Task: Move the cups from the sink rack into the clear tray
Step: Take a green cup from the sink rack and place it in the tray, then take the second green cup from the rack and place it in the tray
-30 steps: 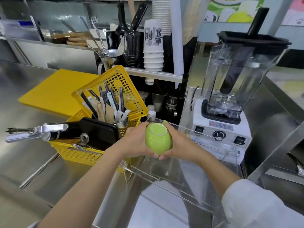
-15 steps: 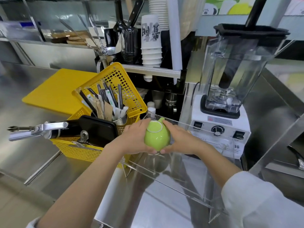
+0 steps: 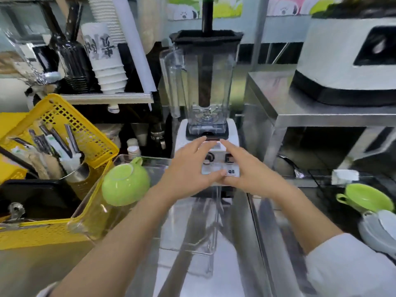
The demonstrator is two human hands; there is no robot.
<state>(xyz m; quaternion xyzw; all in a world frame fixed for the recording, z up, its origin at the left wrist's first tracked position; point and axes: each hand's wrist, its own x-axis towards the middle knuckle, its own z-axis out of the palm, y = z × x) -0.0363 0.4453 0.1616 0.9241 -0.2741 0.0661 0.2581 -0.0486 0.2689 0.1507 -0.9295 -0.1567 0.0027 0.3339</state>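
Now both hands are empty, one cup in the tray

Steel table (image 3: 233, 273) fills the lower view, with a blender (image 3: 204, 99) standing at its back and a yellow basket (image 3: 64, 232) of utensils at the left. The clear tray (image 3: 205, 254) lies on the table just beside the basket. Left hand (image 3: 188, 170) and right hand (image 3: 246, 170) hover over the tray, fingers spread, thumbs touching, holding nothing. A green cup (image 3: 125, 185) sits upside down in the tray's far left corner. Another green cup (image 3: 366, 199) rests upright at the far right, above grey dishes (image 3: 379, 234).
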